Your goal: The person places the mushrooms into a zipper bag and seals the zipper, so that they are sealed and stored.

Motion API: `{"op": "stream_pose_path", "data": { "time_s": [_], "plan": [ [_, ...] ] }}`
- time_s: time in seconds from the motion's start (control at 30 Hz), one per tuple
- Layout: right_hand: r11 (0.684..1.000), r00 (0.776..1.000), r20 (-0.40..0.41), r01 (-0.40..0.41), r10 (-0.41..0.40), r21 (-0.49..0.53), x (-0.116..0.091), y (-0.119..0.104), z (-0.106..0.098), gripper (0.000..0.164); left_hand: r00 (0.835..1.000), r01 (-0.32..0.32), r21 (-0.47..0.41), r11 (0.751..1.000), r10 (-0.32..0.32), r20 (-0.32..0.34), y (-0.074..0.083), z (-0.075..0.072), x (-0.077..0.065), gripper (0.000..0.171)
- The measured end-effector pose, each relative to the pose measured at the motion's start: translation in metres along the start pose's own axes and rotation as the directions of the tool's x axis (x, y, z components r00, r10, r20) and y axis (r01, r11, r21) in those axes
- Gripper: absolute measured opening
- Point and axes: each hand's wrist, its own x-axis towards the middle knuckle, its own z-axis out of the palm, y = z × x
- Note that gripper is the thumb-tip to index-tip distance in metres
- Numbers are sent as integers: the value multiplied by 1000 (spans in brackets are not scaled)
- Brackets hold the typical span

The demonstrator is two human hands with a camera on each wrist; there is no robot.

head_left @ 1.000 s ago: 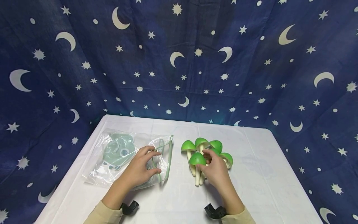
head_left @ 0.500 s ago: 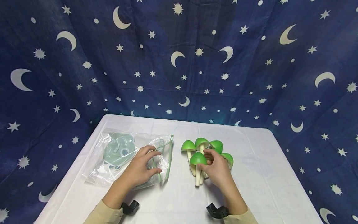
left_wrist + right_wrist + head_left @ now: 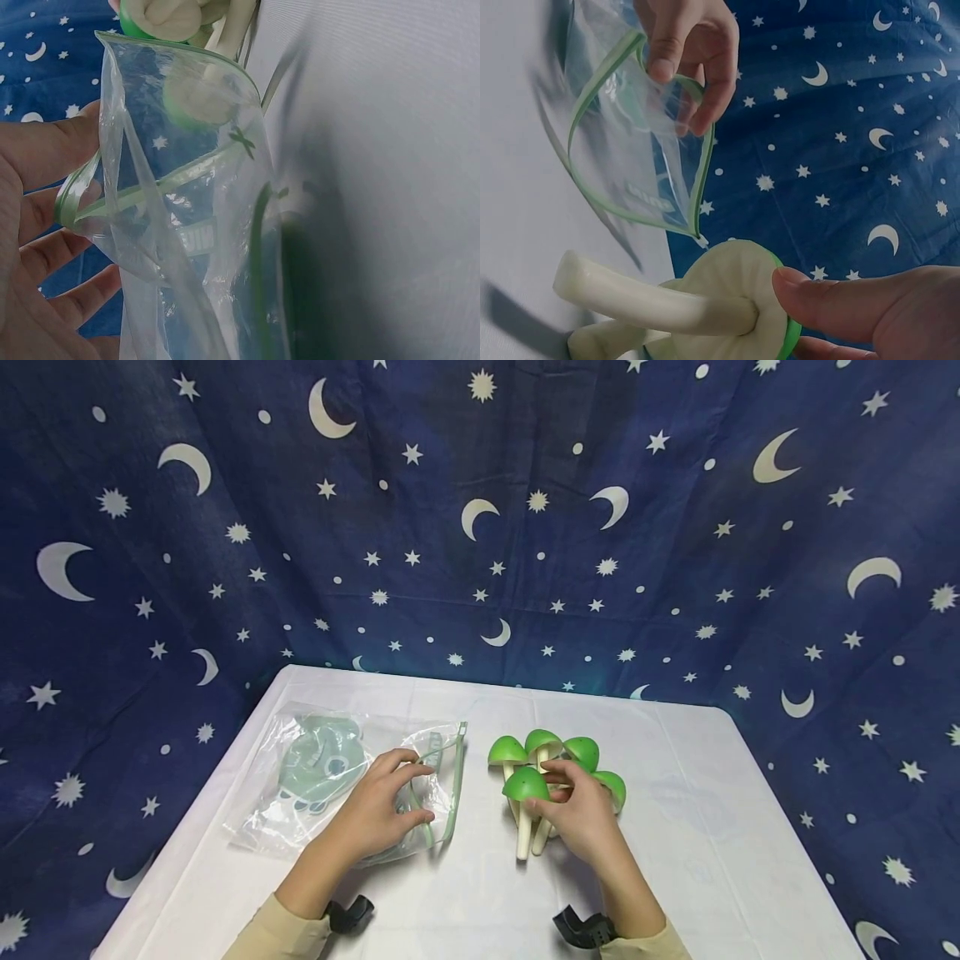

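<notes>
Dark blue backdrop with moons and stars fills upper frame; white-covered bench below. Clear bag at lower left, mouth gaping toward centre. Left hand at its rim, thumb and fingers spread apart. Right hand, lower centre-right, pinches front green-capped mushroom by cap; other mushrooms bunched behind. Step in hand looks like separating one mushroom; whether stem clears bench, cannot tell. Next move seems to call for steady cap grip, bag mouth held wide.
</notes>
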Motion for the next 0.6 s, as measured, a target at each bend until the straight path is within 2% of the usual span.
{"op": "stream_pose_path", "data": {
  "time_s": [0.6],
  "plan": [
    [984,999,39,6,-13,176,4,-8,13,57,1000,6,-7,1000,-6,5,0,0,-1,66]
  ]
}}
